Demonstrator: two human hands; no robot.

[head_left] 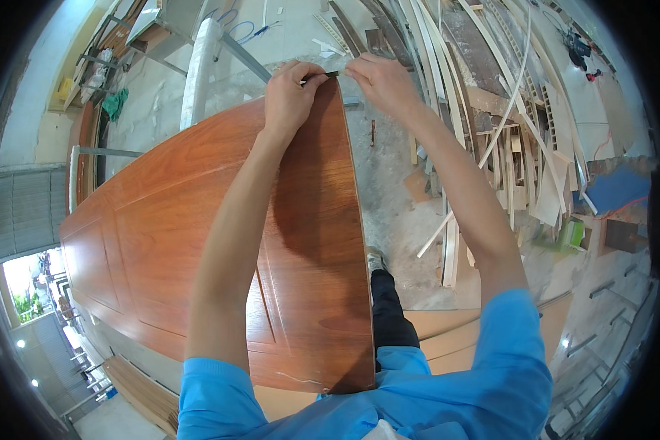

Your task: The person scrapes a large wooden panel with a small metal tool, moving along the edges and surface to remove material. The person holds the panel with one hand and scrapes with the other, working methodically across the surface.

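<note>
A large reddish-brown wooden door (191, 220) with grooved panel lines lies flat before me, its straight end edge to the right. Over its far right corner, my left hand (293, 92) is closed with thumb and fingers around a small, thin black piece (332, 74) whose tip sticks out to the right. Just past that corner my right hand (383, 84) is held up in a pinch, a short gap from the black tip. What lies between the right fingertips, if anything, is too small to make out.
Long wood strips and offcuts (484, 81) are heaped on the floor to the right. A white-wrapped beam (200, 73) and metal frame bars stand beyond the door. Brown cardboard sheets (447, 334) lie by my legs. A small red-brown stick (373, 133) rests on the floor.
</note>
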